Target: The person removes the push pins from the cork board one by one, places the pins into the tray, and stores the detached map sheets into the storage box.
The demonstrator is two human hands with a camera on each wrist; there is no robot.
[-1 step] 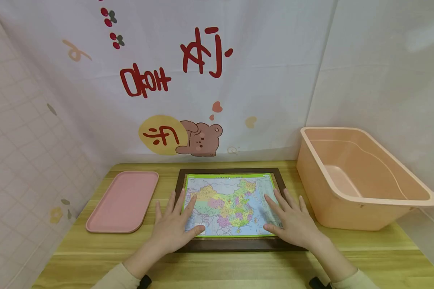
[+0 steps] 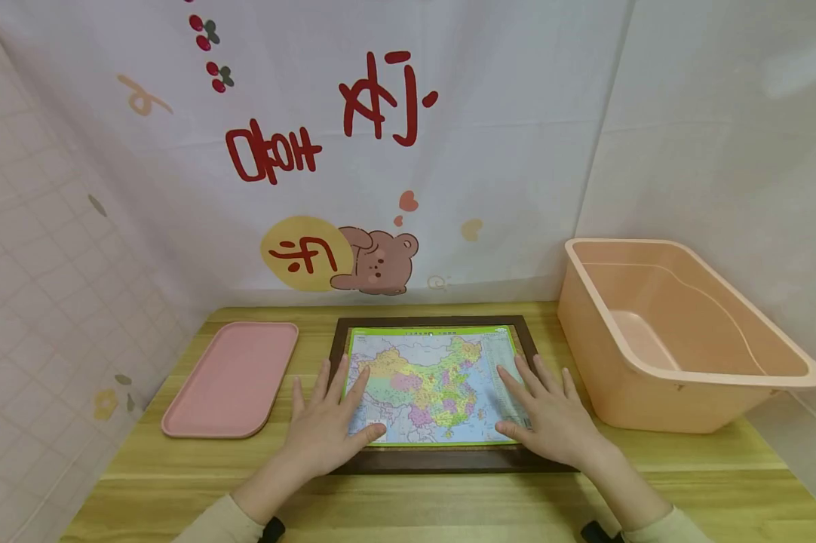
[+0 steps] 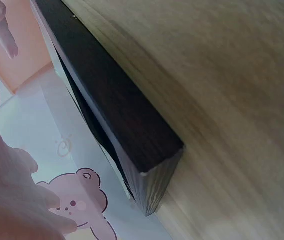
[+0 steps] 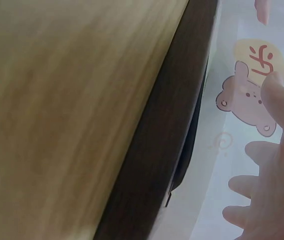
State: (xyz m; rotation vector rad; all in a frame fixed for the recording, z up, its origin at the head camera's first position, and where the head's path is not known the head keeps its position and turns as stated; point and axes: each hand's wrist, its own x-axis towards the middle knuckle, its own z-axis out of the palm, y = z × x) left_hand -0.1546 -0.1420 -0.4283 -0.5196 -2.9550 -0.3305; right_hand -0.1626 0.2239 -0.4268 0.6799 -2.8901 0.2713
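Picture frame (image 2: pixel 442 460) is mid-bench (image 2: pixel 449 505), lying flat, map (image 2: pixel 424 392) face up within its border. Left hand (image 2: pixel 325 434) lies backs-of-fingers up over the left side, right hand (image 2: pixel 557 418) mirrors it on the right. Fingers wide on both, roughly straight, gripping nothing; thumbs and index fingers over the map, the others reaching across the border. Can't tell pressure, or whether every fingertip touches.

My read: symmetric spread steadies both sides evenly; flat on the bench gives full backing. Pink tray (image 2: pixel 234 381) on the left and peach tub (image 2: pixel 632 392) on the right sit apart from the frame, probably for arm room.

Orientation: long axis of frame and map runs left-right, near parallel to the bench's far edge. Map's green title strip points at the wall cloth (image 2: pixel 503 166), so it reads upright from the person's side. Both wrist views show the cloth's bear (image 2: pixel 388 275) inside the border; likely reflection off a glossy cover.
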